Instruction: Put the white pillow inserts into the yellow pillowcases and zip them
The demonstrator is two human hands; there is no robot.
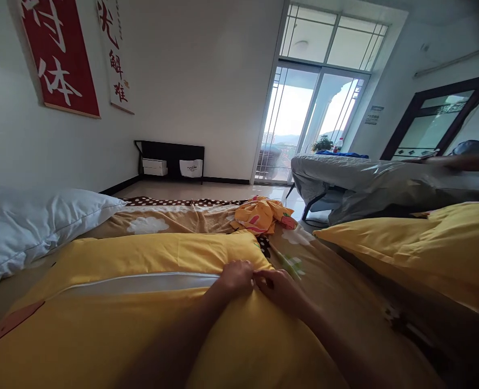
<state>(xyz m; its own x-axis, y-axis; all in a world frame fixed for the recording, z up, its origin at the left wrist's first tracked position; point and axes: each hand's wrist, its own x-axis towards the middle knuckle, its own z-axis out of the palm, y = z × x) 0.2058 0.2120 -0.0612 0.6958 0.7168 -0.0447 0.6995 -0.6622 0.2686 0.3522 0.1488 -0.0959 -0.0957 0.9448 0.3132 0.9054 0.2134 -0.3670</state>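
Observation:
A yellow pillowcase (pixel 142 324) lies across the bed in front of me, filled out by a white pillow (pixel 150 283). The white pillow shows through a long slit, whose far edge carries a thin white strip like a zipper. At the right end of that slit, my left hand (pixel 236 278) is closed with its fingers pinching the cloth. My right hand (pixel 278 290) meets it there, thumb and fingers pinched at the same spot. Any zipper pull between the fingertips is too small to make out.
A white pillow (pixel 40 224) lies at the left, another yellow pillow (pixel 425 237) at the right. Crumpled orange patterned cloth (pixel 261 215) sits on the brown flowered bedding (pixel 198 219). Beyond stands a plastic-covered table (pixel 344 170), with another person's arm (pixel 461 162) over it.

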